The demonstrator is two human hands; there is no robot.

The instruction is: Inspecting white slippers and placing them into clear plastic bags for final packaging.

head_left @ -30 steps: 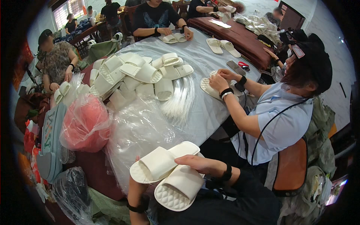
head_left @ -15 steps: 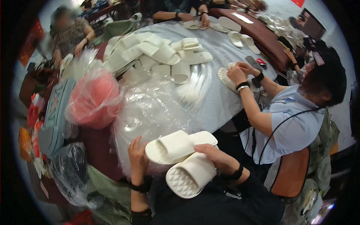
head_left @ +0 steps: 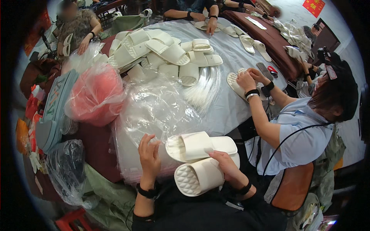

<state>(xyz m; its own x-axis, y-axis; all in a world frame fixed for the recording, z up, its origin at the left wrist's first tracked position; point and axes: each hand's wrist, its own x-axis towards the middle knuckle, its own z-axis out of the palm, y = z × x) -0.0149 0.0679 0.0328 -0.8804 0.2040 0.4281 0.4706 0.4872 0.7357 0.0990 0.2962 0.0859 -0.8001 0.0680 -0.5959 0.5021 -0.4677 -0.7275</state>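
Observation:
My right hand (head_left: 230, 168) grips a pair of white slide slippers held side by side, thumb on top where the two meet. The farther slipper (head_left: 194, 146) and the nearer slipper (head_left: 206, 175) both point their heel ends away to either side, with quilted footbeds showing. My left hand (head_left: 149, 157) is raised empty just left of the pair, fingers apart and slightly curled. Beyond both hands, a stack of clear plastic bags (head_left: 150, 115) lies on the table edge. What the right fingers do beneath the slippers is hidden.
A heap of white slippers (head_left: 154, 50) lies across the table beside a bundle of pale thin strands (head_left: 201, 90). A pink bundle in clear plastic (head_left: 96, 96) and a grey-blue case (head_left: 58, 109) stand left. A co-worker (head_left: 300, 134) at right handles a slipper; red scissors (head_left: 272, 71) lie nearby.
The slippers and my right hand have moved slightly to the right, and the nearer slipper has turned more level. My left hand has come away from the farther slipper and opened.

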